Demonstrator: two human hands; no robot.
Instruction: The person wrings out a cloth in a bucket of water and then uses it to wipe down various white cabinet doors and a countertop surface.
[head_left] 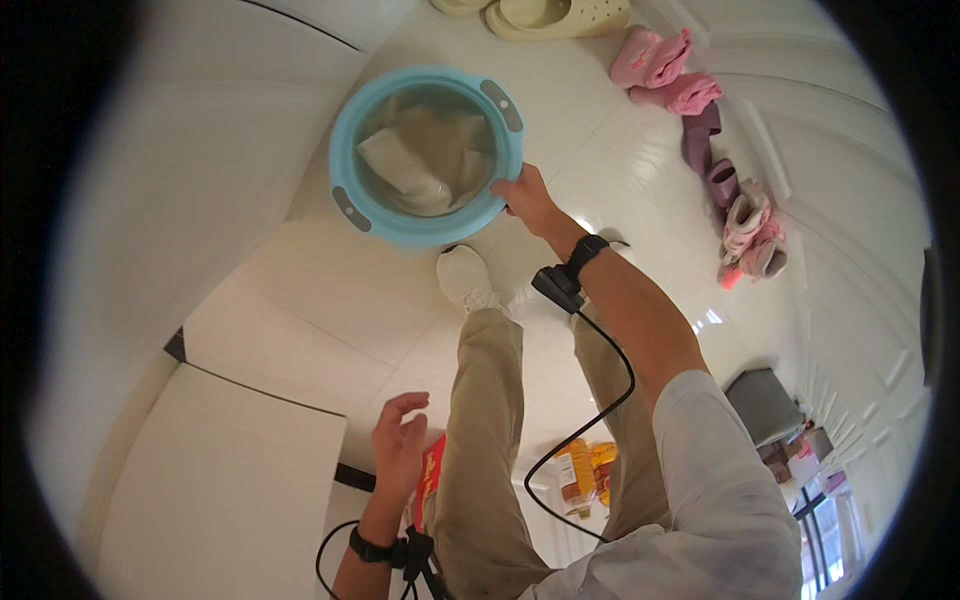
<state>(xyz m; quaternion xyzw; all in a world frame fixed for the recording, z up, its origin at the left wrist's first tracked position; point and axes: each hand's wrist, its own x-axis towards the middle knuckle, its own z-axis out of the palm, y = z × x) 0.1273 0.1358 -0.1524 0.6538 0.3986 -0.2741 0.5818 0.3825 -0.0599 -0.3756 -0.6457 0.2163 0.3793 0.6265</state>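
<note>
A round light-blue basin [345, 185] with two grey handle patches is in front of me, upper left of centre. Inside it, a pale cloth [410, 165] lies soaked in cloudy water. My right hand [525, 198] grips the basin's rim at its right side, fingers closed round the edge. Off to the lower left, my left hand [398, 440] is held away from the basin, its fingers loosely bent and apart with nothing in them. Black bands with cables are strapped on both wrists.
Cream clogs [555, 18] sit at the far edge. Pink boots [655, 58] and other small shoes [748, 225] line the right wall. A white cabinet [215, 480] stands at lower left. Yellow-orange packages [580, 470] and a red item [430, 470] are near my legs.
</note>
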